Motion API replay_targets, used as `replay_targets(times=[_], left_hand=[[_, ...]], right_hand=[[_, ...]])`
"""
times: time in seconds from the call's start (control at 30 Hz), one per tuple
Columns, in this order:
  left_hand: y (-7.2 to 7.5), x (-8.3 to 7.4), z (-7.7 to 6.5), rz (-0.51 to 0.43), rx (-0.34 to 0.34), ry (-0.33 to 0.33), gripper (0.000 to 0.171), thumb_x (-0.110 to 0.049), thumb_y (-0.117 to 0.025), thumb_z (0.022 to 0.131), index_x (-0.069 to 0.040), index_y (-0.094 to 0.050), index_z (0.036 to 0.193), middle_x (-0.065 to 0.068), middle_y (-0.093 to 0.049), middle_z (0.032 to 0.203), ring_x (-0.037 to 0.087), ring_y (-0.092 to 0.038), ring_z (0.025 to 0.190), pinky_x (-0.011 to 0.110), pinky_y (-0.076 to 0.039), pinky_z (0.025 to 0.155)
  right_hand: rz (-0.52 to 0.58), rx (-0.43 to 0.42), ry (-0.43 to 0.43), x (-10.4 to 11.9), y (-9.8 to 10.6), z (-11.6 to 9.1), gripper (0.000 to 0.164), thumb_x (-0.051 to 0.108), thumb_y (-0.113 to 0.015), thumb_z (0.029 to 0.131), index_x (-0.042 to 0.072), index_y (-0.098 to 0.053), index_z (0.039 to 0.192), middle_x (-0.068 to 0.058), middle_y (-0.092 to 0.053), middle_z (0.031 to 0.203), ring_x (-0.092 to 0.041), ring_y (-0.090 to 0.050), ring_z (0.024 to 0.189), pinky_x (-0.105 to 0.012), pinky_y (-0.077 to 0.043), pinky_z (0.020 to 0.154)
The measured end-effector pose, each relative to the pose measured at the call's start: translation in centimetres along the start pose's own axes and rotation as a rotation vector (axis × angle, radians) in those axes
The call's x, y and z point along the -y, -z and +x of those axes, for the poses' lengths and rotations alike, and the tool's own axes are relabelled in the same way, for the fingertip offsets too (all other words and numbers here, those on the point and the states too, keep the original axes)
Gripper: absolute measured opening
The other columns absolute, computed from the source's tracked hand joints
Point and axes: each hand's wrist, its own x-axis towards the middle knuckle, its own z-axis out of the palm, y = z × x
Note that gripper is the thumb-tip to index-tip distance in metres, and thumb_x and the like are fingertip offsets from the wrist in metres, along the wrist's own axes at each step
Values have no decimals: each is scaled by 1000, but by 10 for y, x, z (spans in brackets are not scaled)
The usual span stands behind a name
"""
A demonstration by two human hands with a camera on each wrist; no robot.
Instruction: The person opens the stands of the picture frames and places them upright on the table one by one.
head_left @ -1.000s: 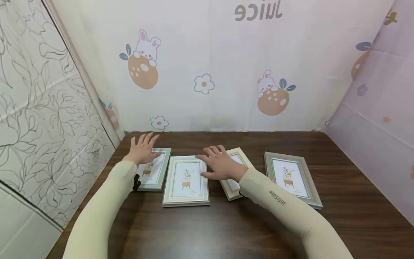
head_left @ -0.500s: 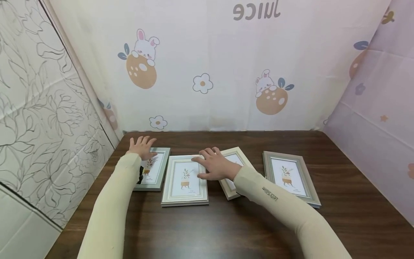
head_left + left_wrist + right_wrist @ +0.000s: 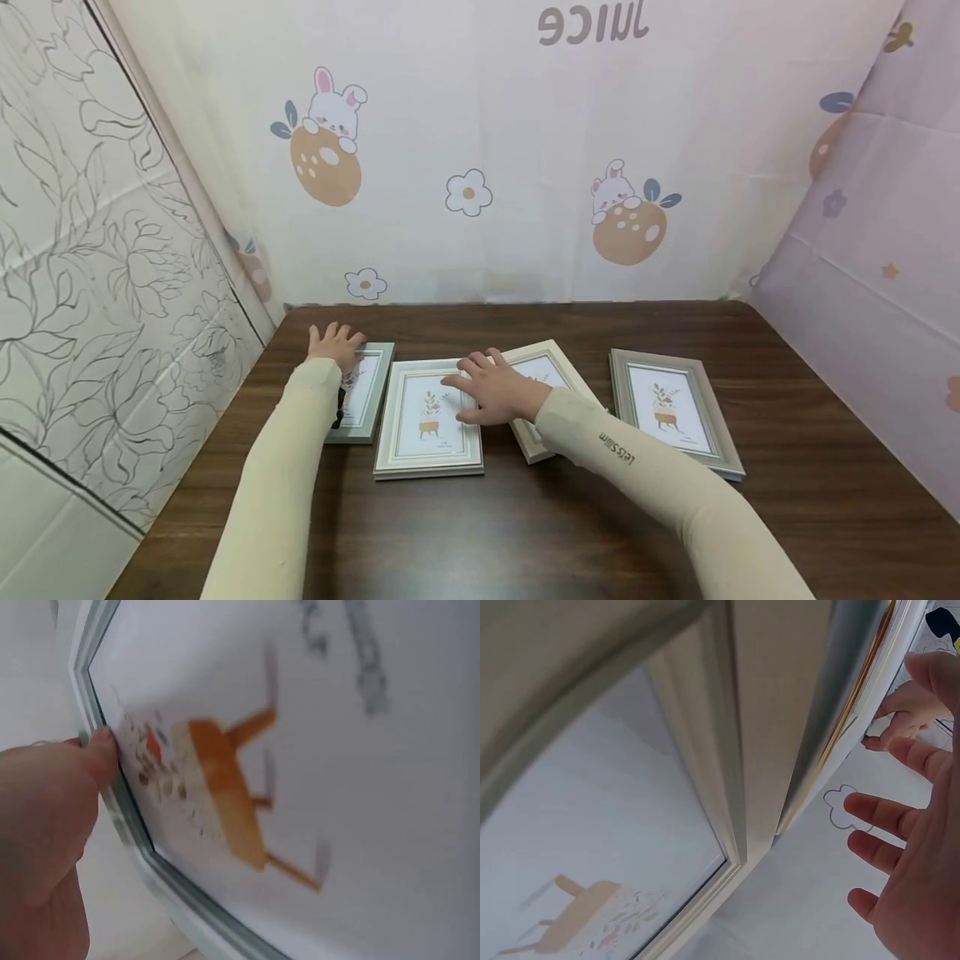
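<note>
My left hand [image 3: 336, 346] is at the far edge of a grey-green picture frame [image 3: 384, 390], the leftmost on the table. In the left wrist view the thumb [image 3: 103, 754] presses the frame's moulding, the fingers mostly hidden behind its edge; the hand appears to pinch it. My right hand [image 3: 498, 390], fingers spread and slightly bent, hovers over the gap between a white picture frame [image 3: 431, 468] and a tilted cream picture frame [image 3: 566, 367]. The right wrist view shows that hand [image 3: 915, 855] holding nothing. Each frame shows a potted-plant print; the right arm partly covers the cream one.
A taupe picture frame [image 3: 722, 417] lies at the right, slightly tilted, partly behind the right sleeve [image 3: 630, 454]. All frames lie on a dark wooden table [image 3: 480, 533]. Printed cloth [image 3: 480, 108] hangs behind it, and a floral panel [image 3: 97, 208] stands at the left.
The left hand has come down to the grey-green frame's far edge, its forearm shifting right. The right hand has drifted slightly left and lower. The frames lie unchanged.
</note>
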Motion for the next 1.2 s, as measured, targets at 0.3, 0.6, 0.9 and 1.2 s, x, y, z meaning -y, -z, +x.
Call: replay_targets(times=[0.3, 0.6, 0.9, 1.2], left_hand=[[-4, 1, 1, 12, -54, 0, 41, -21, -49, 105, -10, -46, 144, 21, -37, 152, 45, -23, 144, 70, -8, 110], [16, 15, -8, -64, -113, -57, 41, -23, -45, 106, -8, -42, 144, 18, -50, 144, 45, -46, 127, 69, -5, 110], [33, 19, -22, -95, -218, -131, 41, -23, -45, 105, -5, -46, 142, 17, -53, 139, 43, -48, 121, 67, -10, 107], [34, 34, -38, -171, -341, -218, 42, -23, -46, 104, 0, -45, 139, 21, -51, 139, 42, -47, 122, 61, -30, 101]], right_hand=[[0, -3, -20, -3, 6, -4, 63, 57, -53, 96, 25, -43, 149, -10, -46, 142, -29, -40, 131, -53, -27, 105], [77, -40, -59, -16, 13, -16, 63, 53, -54, 97, 22, -42, 150, -10, -46, 139, -31, -39, 130, -55, -25, 104], [149, -122, -91, -17, 25, -32, 62, 51, -57, 96, 21, -45, 149, -11, -46, 139, -32, -38, 131, -57, -24, 105], [169, -193, -110, -23, 29, -53, 64, 51, -58, 96, 21, -42, 150, -13, -45, 141, -33, -38, 132, -57, -24, 105]])
